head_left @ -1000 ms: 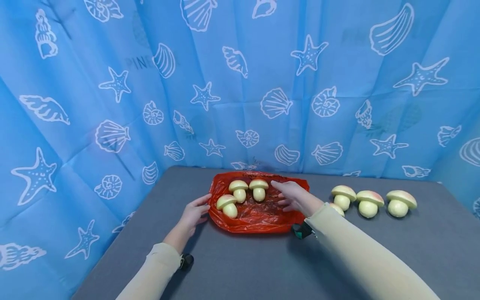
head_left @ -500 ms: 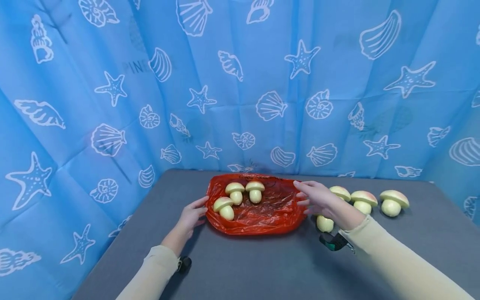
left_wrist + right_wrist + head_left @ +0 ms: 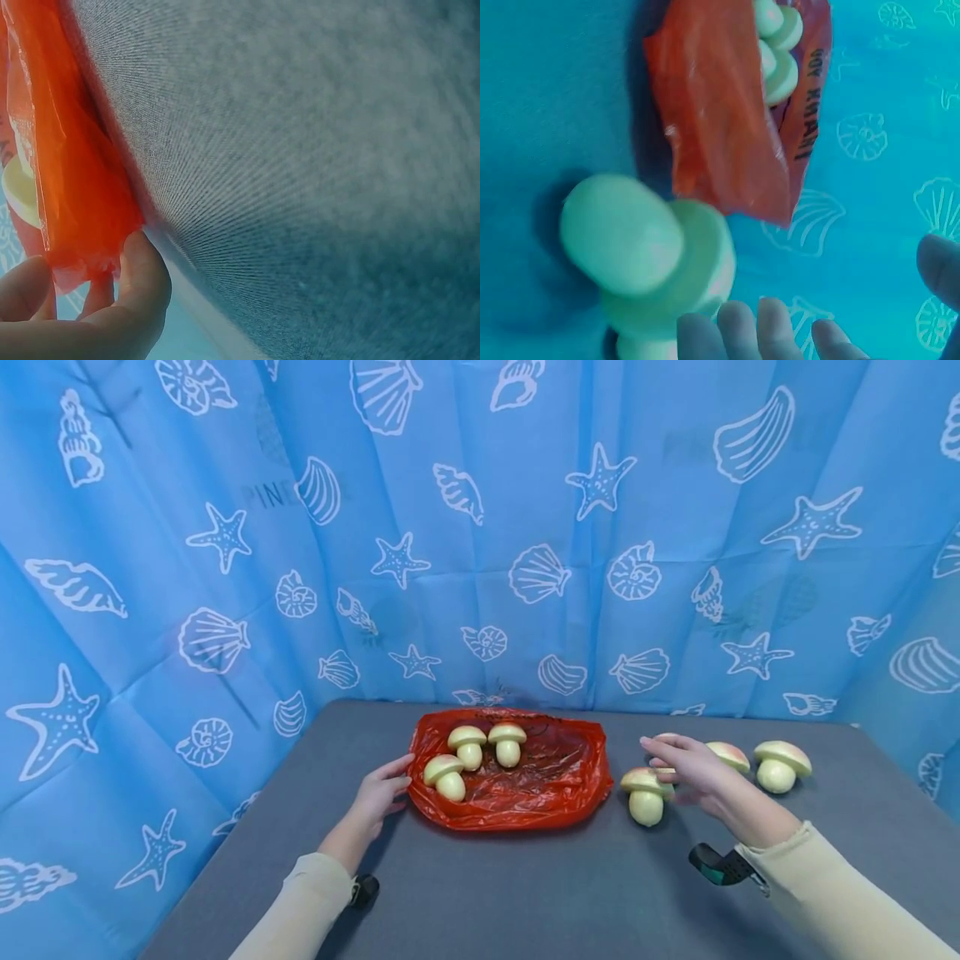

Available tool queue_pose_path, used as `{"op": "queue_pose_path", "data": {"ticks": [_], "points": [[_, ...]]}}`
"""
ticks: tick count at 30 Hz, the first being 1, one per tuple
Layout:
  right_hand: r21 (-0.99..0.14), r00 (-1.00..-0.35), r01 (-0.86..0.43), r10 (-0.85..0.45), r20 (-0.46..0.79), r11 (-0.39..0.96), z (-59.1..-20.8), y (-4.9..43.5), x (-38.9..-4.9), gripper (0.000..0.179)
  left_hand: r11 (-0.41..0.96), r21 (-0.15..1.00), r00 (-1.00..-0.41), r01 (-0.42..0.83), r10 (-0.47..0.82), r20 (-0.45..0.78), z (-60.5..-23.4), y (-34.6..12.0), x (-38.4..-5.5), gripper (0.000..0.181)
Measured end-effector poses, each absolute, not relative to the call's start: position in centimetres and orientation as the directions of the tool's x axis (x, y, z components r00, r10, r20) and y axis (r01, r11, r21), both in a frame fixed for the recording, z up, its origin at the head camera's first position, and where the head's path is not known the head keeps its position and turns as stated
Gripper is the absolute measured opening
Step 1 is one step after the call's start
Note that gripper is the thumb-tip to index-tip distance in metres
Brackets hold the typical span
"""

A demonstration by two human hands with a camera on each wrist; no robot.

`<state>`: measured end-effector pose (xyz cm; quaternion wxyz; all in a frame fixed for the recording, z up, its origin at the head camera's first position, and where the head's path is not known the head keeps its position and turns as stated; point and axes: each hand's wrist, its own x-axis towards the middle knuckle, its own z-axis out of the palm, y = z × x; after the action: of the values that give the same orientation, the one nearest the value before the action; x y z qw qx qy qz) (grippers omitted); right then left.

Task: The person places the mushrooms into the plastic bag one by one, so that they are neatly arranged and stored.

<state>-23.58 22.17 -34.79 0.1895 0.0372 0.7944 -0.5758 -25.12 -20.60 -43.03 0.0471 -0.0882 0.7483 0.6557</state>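
A red plastic bag (image 3: 517, 817) lies spread open on the grey table, with three cream toy mushrooms (image 3: 507, 747) inside toward its left. My left hand (image 3: 377, 797) holds the bag's left end; in the left wrist view, crumpled plastic (image 3: 82, 225) sits between thumb and fingers. Right of the bag, another toy mushroom (image 3: 647, 808) stands by itself. My right hand (image 3: 693, 772) hovers just beside and above it, fingers spread and nothing in them. In the right wrist view the fingertips (image 3: 772, 330) appear close to that mushroom (image 3: 622, 236).
Past my right hand stand more toy mushrooms (image 3: 777, 774), some partly hidden by the hand. A blue curtain (image 3: 480, 527) with white sea-shell prints hangs behind and to the left of the grey table (image 3: 525, 893).
My right hand has moved from over the bag out to the right, toward the lone toy mushroom. My left hand has stayed at the bag's left end. The view has shifted slightly.
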Motion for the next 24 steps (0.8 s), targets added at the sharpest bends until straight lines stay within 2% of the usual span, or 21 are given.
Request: {"op": "queue_pose_path", "data": {"ticks": [10,24], "points": [[-0.866,-0.896,0.341,-0.153,-0.417,0.364,-36.7,24.3,-23.6,0.085,0.122,0.972,-0.979,-0.2,-0.071,-0.192,-43.2,-20.7,-25.1,0.045],[-0.839,-0.877,0.371,-0.147,-0.457,0.397,-39.7,24.8,-24.1,0.086,0.122,0.972,-0.978,-0.202,-0.069,-0.195,-43.1,-20.7,-25.1,0.045]]}}
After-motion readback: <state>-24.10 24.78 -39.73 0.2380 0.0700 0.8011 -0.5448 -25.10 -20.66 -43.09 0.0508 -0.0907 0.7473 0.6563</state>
